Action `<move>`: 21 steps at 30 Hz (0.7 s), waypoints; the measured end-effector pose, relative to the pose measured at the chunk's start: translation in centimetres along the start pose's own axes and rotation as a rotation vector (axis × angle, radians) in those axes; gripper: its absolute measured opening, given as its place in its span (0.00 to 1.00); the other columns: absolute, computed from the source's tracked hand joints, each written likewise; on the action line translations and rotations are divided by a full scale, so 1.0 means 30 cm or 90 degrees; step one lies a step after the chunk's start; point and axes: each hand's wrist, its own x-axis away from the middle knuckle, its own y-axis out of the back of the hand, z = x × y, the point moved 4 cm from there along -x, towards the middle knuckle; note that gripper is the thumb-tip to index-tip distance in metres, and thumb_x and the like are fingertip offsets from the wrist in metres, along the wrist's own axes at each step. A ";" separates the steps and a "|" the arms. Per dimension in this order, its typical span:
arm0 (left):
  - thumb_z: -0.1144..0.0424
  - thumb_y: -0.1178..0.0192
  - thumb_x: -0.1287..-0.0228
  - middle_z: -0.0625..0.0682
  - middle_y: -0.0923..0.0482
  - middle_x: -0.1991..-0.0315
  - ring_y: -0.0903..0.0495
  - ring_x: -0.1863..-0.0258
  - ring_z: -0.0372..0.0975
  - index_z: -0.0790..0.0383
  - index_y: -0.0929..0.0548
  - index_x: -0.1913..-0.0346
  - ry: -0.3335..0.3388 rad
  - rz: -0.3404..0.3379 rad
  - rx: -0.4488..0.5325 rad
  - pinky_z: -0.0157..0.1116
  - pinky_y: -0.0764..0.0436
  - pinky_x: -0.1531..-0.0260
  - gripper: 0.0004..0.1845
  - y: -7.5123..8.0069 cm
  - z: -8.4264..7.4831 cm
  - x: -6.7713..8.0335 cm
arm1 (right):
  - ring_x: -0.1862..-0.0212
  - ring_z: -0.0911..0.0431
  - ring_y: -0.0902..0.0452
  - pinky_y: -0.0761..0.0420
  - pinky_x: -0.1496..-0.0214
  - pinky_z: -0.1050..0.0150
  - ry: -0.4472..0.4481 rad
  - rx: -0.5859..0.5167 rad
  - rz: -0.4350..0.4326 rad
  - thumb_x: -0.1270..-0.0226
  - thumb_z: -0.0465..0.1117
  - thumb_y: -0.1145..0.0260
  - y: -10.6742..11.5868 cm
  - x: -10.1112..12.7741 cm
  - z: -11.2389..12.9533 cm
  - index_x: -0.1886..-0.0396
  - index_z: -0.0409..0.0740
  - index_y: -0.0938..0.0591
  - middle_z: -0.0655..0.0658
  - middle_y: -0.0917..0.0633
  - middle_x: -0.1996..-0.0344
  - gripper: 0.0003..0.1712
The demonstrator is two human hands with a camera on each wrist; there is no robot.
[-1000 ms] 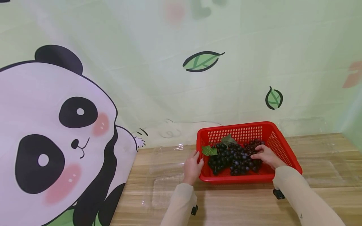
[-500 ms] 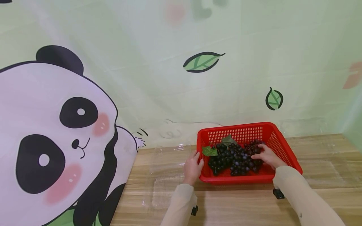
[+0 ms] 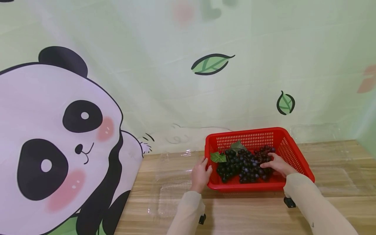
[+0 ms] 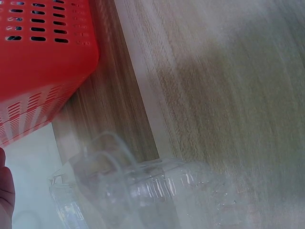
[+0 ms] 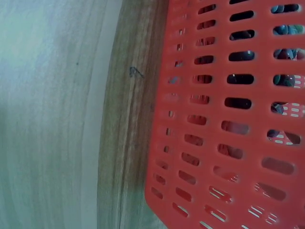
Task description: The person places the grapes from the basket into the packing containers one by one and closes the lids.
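A red plastic basket (image 3: 246, 186) with slotted walls stands on the wooden table and holds several bunches of dark grapes (image 3: 235, 164). Green leaves (image 3: 218, 157) lie at the left end of the fruit. My left hand (image 3: 199, 175) is at the basket's left rim, fingers along its outside and thumb apart from them; its fingertips show at the edge of the left wrist view. Inside the basket, my right hand (image 3: 279, 165) reaches over the right wall to the reddish-dark grapes (image 3: 263, 151), thumb and forefinger spread. The right wrist view shows the basket's slotted wall (image 5: 214, 119), without the hand.
Clear plastic containers (image 3: 173, 195) lie left of the basket, close by my left forearm. More clear plastic (image 3: 332, 178) sits to the right. Behind the table hangs a pale green backdrop (image 3: 164, 81) with a panda print.
The thumb and forefinger of my right hand have spread slightly and shifted at the reddish grapes. My left hand and the basket stay in place.
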 end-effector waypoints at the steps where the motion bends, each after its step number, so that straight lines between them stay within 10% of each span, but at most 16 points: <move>1: 0.58 0.46 0.40 0.53 0.31 0.41 0.30 0.43 0.46 0.59 0.28 0.43 0.002 0.002 0.001 0.43 0.29 0.48 0.22 -0.001 0.001 0.001 | 0.39 0.32 0.51 0.37 0.44 0.40 -0.003 0.001 0.002 0.46 0.43 0.38 -0.001 0.000 -0.002 0.35 0.29 0.60 0.24 0.54 0.37 0.51; 21: 0.59 0.46 0.41 0.53 0.30 0.42 0.30 0.44 0.46 0.60 0.28 0.43 -0.005 -0.011 -0.005 0.42 0.29 0.47 0.22 0.005 -0.001 0.005 | 0.40 0.31 0.51 0.31 0.49 0.42 -0.033 0.001 0.020 0.46 0.43 0.38 -0.010 0.012 0.000 0.37 0.25 0.61 0.23 0.53 0.40 0.51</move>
